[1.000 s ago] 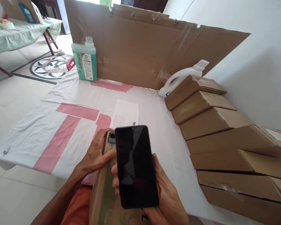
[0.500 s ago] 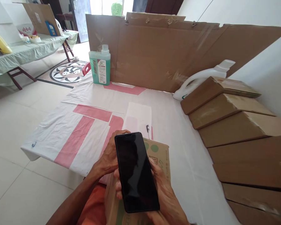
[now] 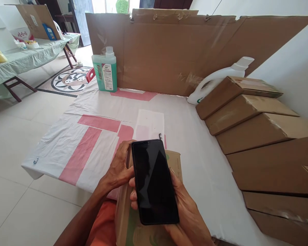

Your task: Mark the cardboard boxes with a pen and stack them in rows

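Observation:
A black smartphone [image 3: 155, 184], its screen dark, lies in my right hand [image 3: 186, 208]. The fingers come round its left edge and the thumb rests along its right edge. Under the phone is a brown cardboard box [image 3: 141, 232] with green print, close to my body. My left hand [image 3: 119, 167] grips the box's left upper edge, its thumb reaching to the phone's side; some of its fingertips are hidden. Just past the phone lie a sheet of white paper [image 3: 151, 119] and a pen [image 3: 160, 136], mostly covered by the phone.
A white and pink cloth [image 3: 202, 164] covers the table. A green liquid bottle [image 3: 106, 73] stands before an upright cardboard panel [image 3: 156, 54]. At the right, several brown boxes [image 3: 259, 133] lean in a row beside a white jug [image 3: 220, 77]. Another covered table [image 3: 41, 54] is at far left.
The phone has shifted slightly right and up, covering most of the pen and more of the box's top. My left hand stays at the box's edge. The view has tilted a little.

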Tool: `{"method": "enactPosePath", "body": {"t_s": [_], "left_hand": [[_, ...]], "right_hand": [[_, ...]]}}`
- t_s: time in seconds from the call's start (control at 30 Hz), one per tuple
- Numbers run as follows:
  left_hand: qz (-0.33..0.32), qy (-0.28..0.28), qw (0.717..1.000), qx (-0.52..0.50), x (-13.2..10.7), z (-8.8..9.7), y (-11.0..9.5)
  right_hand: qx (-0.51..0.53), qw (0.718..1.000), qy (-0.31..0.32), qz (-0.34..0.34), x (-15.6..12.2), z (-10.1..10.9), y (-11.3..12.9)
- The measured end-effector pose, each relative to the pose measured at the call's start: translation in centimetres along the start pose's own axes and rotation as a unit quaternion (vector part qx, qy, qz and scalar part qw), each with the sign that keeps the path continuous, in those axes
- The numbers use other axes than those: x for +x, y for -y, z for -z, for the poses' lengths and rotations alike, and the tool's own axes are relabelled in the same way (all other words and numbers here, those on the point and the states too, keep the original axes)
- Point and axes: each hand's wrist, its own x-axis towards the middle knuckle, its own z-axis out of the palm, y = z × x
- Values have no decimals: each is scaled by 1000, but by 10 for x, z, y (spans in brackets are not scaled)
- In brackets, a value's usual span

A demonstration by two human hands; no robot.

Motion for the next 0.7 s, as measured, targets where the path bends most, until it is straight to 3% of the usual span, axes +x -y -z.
{"method": "enactPosePath", "body": {"t_s": [0.27,0.43,0.57,0.7], "left_hand": [[-2,3,1000,-11,0,4,12],[1,7,1000,-14,2,4,14],[6,6,1000,-9,4,3,11],[12,1,1000,10,4,1,9]], "right_hand": [[18,999,-27,43,-13,10,12],[48,996,1,72,-11,7,18],[55,998,21,32,-11,1,17],[66,998,-16,11,-9,-4,7]]}}
